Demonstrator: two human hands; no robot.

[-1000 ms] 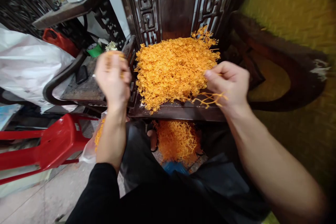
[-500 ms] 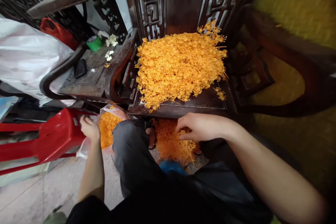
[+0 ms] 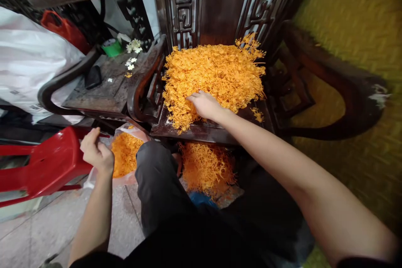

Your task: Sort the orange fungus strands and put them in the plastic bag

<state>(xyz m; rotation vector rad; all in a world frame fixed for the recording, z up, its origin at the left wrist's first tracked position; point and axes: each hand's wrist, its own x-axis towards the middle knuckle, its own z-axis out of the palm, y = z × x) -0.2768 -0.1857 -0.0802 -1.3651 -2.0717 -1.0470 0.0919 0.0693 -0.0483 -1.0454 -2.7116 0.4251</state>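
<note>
A thick heap of orange flower sprigs (image 3: 216,71) covers the seat of a dark carved wooden chair (image 3: 201,133). My right hand (image 3: 204,104) reaches onto the heap's near left part, its fingers stretched out and touching the sprigs; the thumb side is partly hidden. To the left, my left hand (image 3: 97,150) is raised with its fingers curled in and the thumb against them; whatever it may hold is hidden. Just beside and below it stands a clear plastic bag (image 3: 143,134) of loose orange bits (image 3: 125,153). Thin orange stems (image 3: 209,167) lie piled between my legs.
A red plastic stool (image 3: 59,163) stands left of the bag. Another wooden chair (image 3: 103,100) bears a green tape roll (image 3: 112,47), a black phone-like object (image 3: 93,77) and white flowers (image 3: 134,46). A large white sack (image 3: 34,58) and a red bag (image 3: 64,29) are farther left.
My right hand has moved from above the stem pile up and forward onto the flower heap. My left hand has risen slightly and turned, its fingers still curled. The view has shifted a little.
</note>
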